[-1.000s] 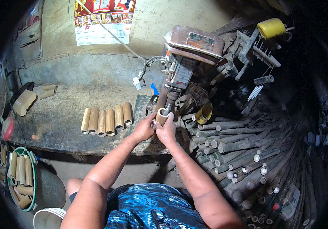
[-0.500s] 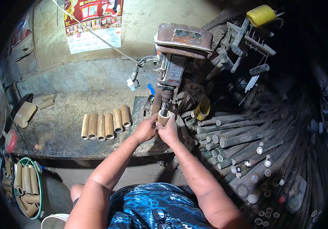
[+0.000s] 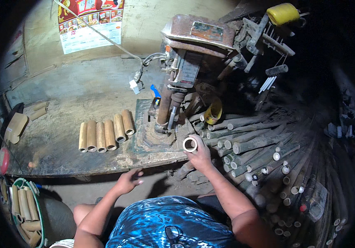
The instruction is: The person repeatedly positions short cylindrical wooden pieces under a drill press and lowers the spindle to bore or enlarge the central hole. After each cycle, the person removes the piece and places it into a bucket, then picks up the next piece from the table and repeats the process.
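My right hand grips a short bamboo tube, its round open end turned toward me, at the right front of the bench. My left hand is off the tube, in front of the bench edge, with its fingers apart and nothing in it. Behind the tube rises a rusty drill press. Its metal bit points down over the dusty base plate. Left of the plate, several cut bamboo tubes lie side by side in a row on the wooden workbench.
A green-rimmed bin of bamboo pieces stands at lower left. Long bamboo poles are heaped on the right, beside a yellow container. A cable runs across the wall to the press. A cardboard piece lies at the bench's left.
The tube has come away from the drill bit and moved toward me and right in my right hand. My left hand has let go of it and drawn back left.
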A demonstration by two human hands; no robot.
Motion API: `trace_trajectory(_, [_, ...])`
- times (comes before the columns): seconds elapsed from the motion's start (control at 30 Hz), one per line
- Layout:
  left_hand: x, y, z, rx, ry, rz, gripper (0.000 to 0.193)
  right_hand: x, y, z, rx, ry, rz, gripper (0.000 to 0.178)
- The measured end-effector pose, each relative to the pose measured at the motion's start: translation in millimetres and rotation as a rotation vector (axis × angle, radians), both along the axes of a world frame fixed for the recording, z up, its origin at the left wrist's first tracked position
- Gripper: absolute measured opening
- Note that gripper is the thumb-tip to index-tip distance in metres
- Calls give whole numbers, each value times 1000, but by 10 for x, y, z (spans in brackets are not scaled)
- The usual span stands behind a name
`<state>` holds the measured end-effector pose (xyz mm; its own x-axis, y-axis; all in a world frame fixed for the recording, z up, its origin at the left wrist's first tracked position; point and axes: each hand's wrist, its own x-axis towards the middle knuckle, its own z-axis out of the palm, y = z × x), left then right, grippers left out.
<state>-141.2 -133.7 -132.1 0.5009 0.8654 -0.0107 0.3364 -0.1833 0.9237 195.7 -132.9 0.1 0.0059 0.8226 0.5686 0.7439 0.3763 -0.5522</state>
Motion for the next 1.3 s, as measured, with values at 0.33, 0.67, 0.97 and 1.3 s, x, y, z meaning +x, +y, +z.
trace_trajectory(0.33, [-704, -11, -1143, -157, 594, -108, 72, 328, -318, 246, -73, 196, 24, 59])
trace_trajectory(0.67, [-579, 44, -1109, -151, 619, -215, 75, 422, -545, 319, -101, 14, 42, 63])
trace_trajectory(0.97, [-601, 20, -1030, -166, 602, -210, 79, 407, -577, 331, 22, -171, 155, 60])
trace_trajectory(1.3, [-594, -40, -1129, -134, 608, -219, 75, 249, -652, 300, -65, -196, 112, 56])
